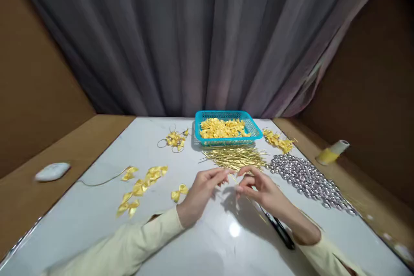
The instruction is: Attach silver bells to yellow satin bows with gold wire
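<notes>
Taking the blue basket (226, 142) as my marker, I start well to its left, where a pale rounded lump (52, 172) sits on the brown side surface. Closer in, a thin cord (103, 183) curves up to a group of yellow bows (139, 188) lying left of the basket and on its near side; just left of the basket is a cluster of bows with loops (175, 139). One single bow (179, 192) rests beside my left hand (202, 189). That arm reaches forward from the lower left, palm turned inward, raised a little on the near side of the basket; its thumb and forefinger are pressed together at the tips, pinching a thin gold strand (234, 178). Between hands and basket lies a loose bundle of gold strands (239, 157). My right hand (263, 192) comes in from the lower right, wrist bent, forefinger arched and thumb beneath it; the strand runs close to these tips, but they are blurred, so I cannot tell whether they clasp it. A black-handled tool (283, 233) lies below that forearm. Right of the basket are more yellow bows (280, 141), then a spread of silvery beads (305, 181), and furthest right a tilted yellow-and-white bottle (332, 152).
</notes>
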